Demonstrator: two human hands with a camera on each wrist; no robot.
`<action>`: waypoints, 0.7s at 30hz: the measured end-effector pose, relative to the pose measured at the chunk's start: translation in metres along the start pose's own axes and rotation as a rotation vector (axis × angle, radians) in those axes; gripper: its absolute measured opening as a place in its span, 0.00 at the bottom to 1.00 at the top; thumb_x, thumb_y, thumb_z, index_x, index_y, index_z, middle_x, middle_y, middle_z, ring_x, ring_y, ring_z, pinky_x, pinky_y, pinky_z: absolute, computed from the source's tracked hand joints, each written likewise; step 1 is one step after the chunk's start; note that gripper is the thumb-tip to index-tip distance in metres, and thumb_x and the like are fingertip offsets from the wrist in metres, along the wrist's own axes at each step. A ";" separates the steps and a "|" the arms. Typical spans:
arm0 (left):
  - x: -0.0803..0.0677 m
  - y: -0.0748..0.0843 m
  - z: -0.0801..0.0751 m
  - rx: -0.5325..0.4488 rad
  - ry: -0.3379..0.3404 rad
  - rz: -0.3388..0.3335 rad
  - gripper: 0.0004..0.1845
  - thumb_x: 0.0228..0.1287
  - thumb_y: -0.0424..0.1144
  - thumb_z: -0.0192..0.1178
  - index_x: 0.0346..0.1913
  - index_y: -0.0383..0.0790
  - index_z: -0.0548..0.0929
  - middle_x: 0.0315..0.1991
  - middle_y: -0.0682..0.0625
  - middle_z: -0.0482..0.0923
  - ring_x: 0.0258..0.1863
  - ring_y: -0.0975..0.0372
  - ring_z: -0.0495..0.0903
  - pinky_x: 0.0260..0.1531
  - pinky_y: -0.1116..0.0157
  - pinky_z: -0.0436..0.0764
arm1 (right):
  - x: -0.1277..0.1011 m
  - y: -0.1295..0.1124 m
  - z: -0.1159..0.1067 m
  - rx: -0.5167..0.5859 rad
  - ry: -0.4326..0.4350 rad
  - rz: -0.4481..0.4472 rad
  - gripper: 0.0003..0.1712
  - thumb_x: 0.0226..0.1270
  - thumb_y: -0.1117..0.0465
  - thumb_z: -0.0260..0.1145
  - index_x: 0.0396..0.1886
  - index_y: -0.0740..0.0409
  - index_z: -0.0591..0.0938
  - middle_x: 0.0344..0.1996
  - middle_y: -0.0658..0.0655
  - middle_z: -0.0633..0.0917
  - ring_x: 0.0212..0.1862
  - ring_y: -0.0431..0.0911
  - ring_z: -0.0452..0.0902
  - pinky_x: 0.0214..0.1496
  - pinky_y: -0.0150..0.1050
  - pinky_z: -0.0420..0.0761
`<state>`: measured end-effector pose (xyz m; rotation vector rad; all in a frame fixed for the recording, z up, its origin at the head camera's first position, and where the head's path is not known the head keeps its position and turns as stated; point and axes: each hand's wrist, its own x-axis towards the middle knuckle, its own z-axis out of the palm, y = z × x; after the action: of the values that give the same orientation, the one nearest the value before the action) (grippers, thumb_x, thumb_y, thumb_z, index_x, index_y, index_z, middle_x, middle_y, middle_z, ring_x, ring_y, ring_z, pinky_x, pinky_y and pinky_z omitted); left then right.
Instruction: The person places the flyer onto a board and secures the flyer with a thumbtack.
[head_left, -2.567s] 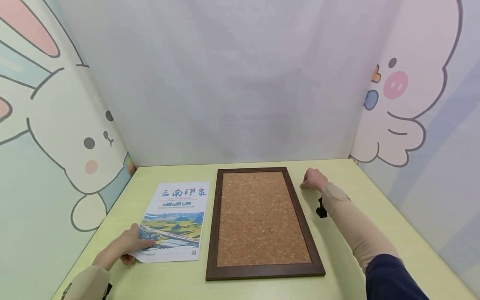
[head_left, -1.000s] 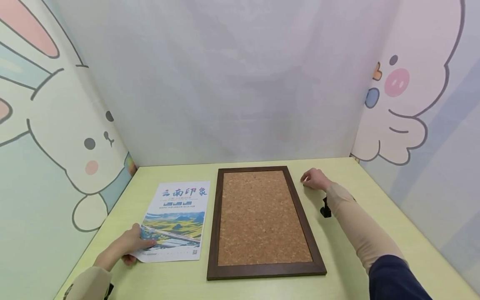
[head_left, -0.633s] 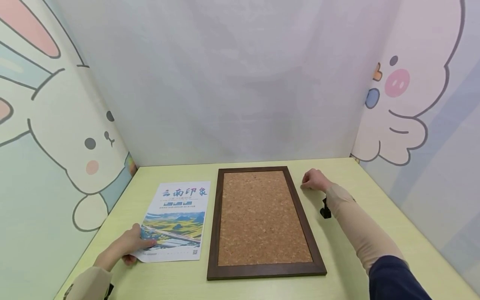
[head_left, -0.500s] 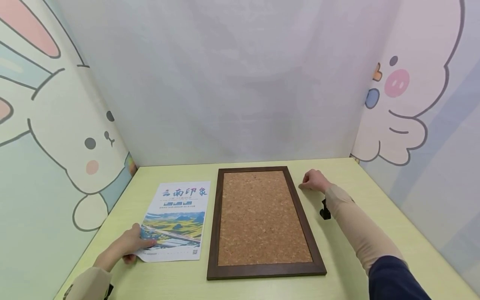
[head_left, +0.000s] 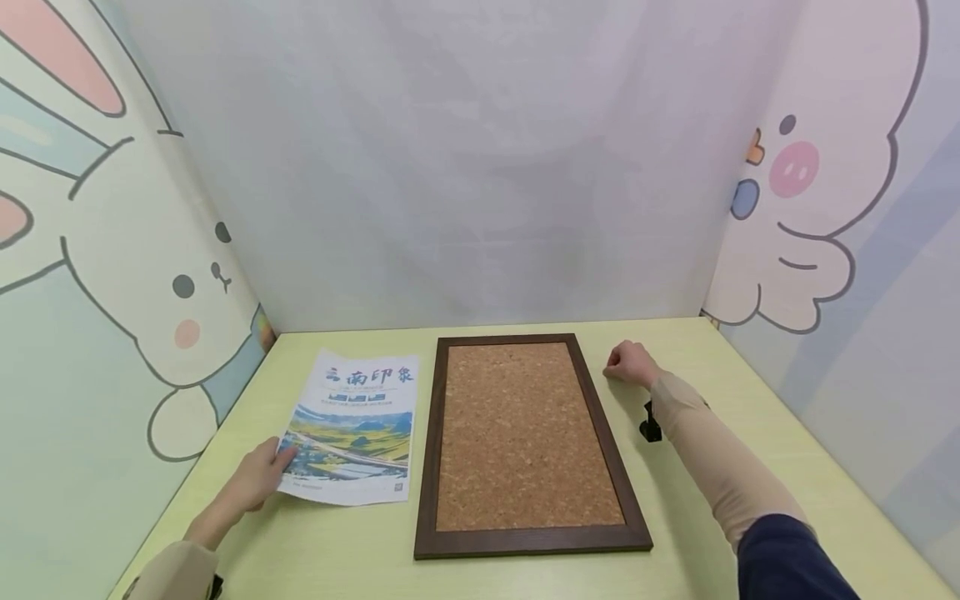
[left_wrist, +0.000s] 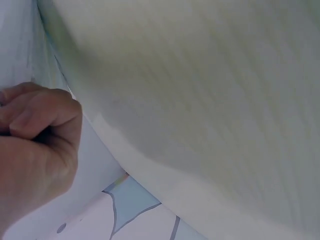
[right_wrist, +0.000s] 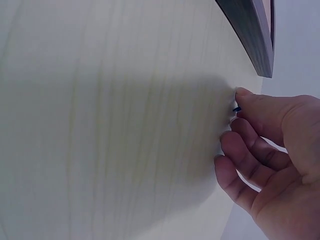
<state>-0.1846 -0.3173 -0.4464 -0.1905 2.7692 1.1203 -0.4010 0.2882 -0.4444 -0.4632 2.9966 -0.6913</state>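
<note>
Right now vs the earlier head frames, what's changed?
The left hand has moved away from the person, taking the poster with it; the sheet's bottom edge now sits farther from the near side, and the sheet looks slightly lifted and wavy. It was already gripped. Unchanged: the corkboard, and the right hand, roughly in place beside the board's upper right.

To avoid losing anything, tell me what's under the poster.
The table shows around the poster, whose left edge the left hand holds. Anything directly beneath is covered and can't be seen.
</note>
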 end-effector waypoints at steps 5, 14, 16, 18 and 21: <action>-0.001 0.001 -0.003 -0.027 0.040 -0.012 0.21 0.78 0.42 0.36 0.57 0.24 0.64 0.26 0.46 0.77 0.10 0.65 0.61 0.10 0.71 0.63 | 0.000 0.002 -0.001 0.009 -0.002 0.013 0.09 0.59 0.64 0.68 0.30 0.69 0.86 0.25 0.61 0.86 0.27 0.46 0.78 0.31 0.37 0.76; 0.002 0.004 -0.006 -0.123 0.080 0.019 0.27 0.79 0.47 0.33 0.64 0.24 0.60 0.21 0.49 0.76 0.07 0.69 0.59 0.08 0.70 0.63 | -0.001 0.011 0.004 0.010 0.012 -0.007 0.07 0.59 0.65 0.69 0.29 0.68 0.86 0.24 0.60 0.86 0.26 0.44 0.76 0.30 0.36 0.73; 0.003 0.006 -0.008 -0.148 0.079 0.033 0.28 0.79 0.48 0.32 0.66 0.25 0.59 0.20 0.49 0.77 0.07 0.69 0.57 0.07 0.70 0.62 | -0.001 0.011 0.004 0.017 0.011 -0.012 0.07 0.59 0.65 0.68 0.30 0.68 0.86 0.25 0.60 0.86 0.26 0.45 0.76 0.30 0.36 0.74; 0.004 0.010 -0.008 -0.167 0.079 0.042 0.29 0.79 0.49 0.32 0.67 0.25 0.58 0.20 0.49 0.77 0.07 0.70 0.56 0.07 0.70 0.62 | -0.001 0.010 0.004 0.019 0.013 -0.016 0.07 0.59 0.65 0.68 0.31 0.68 0.86 0.26 0.61 0.86 0.27 0.45 0.77 0.30 0.36 0.74; 0.006 0.017 -0.006 -0.186 0.085 0.050 0.30 0.79 0.50 0.32 0.66 0.26 0.59 0.21 0.50 0.77 0.07 0.69 0.56 0.07 0.70 0.62 | -0.002 0.009 0.002 0.025 0.020 -0.027 0.08 0.59 0.65 0.68 0.32 0.68 0.86 0.27 0.62 0.86 0.28 0.46 0.77 0.31 0.37 0.75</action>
<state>-0.1941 -0.3098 -0.4311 -0.1949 2.7546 1.4145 -0.4013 0.2954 -0.4503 -0.4996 3.0023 -0.7387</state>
